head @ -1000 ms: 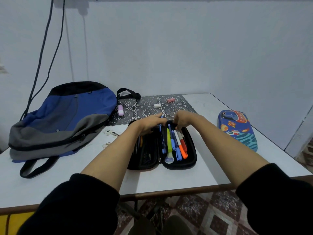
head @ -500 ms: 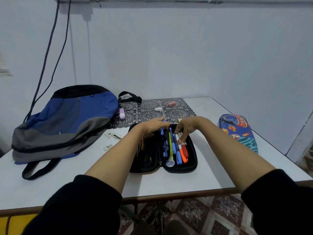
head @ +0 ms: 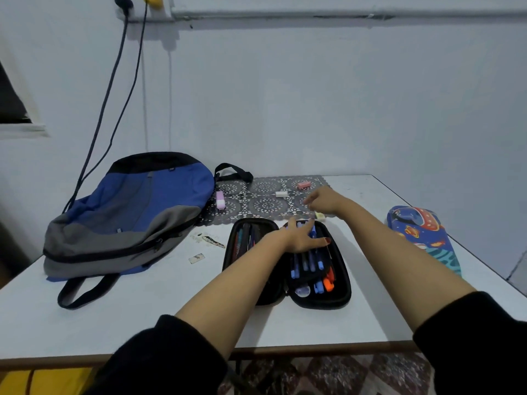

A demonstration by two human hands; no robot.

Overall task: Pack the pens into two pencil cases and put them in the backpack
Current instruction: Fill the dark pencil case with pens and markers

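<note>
A black pencil case (head: 336,297) lies open on the white table (head: 159,315), its right half holding several blue, white and orange pens (head: 319,280). My left hand (head: 302,238) lies flat on the pens with fingers spread. My right hand (head: 322,201) hovers beyond the case over the lace mat, fingers loosely bent and holding nothing, just above a small pale eraser (head: 320,215). A colourful space-print pencil case (head: 422,238) lies shut at the right. The blue and grey backpack (head: 128,212) lies flat at the left.
On the dark lace mat (head: 265,203) at the back lie a pink eraser (head: 303,184), a white eraser (head: 281,194) and a lilac one (head: 220,199). Small scraps (head: 208,240) lie beside the backpack. Two cables (head: 114,89) hang down the wall behind it.
My right hand left the pens and reached back over the mat toward the small eraser. My left hand moved onto the pens and spread flat. The camera tilted up.
</note>
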